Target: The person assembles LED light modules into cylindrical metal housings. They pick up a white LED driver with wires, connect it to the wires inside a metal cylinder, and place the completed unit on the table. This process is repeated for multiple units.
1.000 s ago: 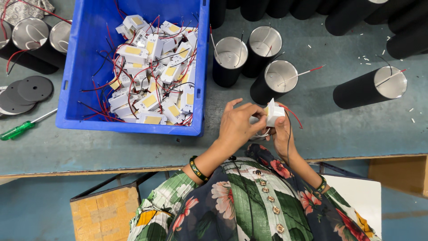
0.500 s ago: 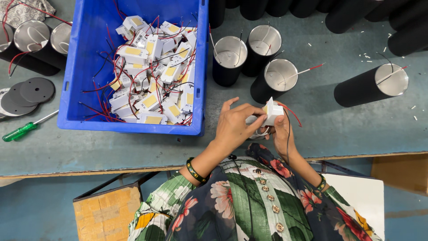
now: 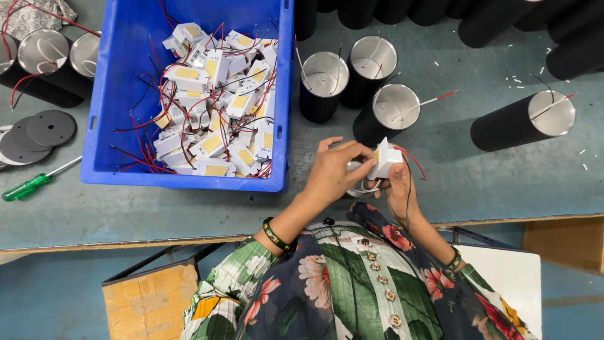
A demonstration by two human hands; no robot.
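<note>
Nearest the camera, a floral green shirt (image 3: 352,296) is being worn by the person, whose forearms are being raised over the edge of the grey tabletop (image 3: 478,182). A small white driver module (image 3: 385,160) with red and black leads is being held just above the tabletop, between both hands and in front of the chest. The left hand (image 3: 333,171) is being curled over it, its fingers (image 3: 352,151) closed on the module's near side, while the right hand (image 3: 397,189) is being wrapped around it from below; something pale and round is partly hidden under the hands and cannot be made out. Just beyond, three open black cylinders (image 3: 371,79) with silvery insides are standing upright, and a fourth cylinder (image 3: 525,119) is lying on its side to the right. Judging from these, none is fitted with a module yet. To the left, a blue bin (image 3: 119,94) is being kept heaped with many more such modules, suggesting most of the work remains. Nothing is blocking the cylinders. Farther left, a green screwdriver (image 3: 28,187) and dark discs (image 3: 38,132) are lying.
</note>
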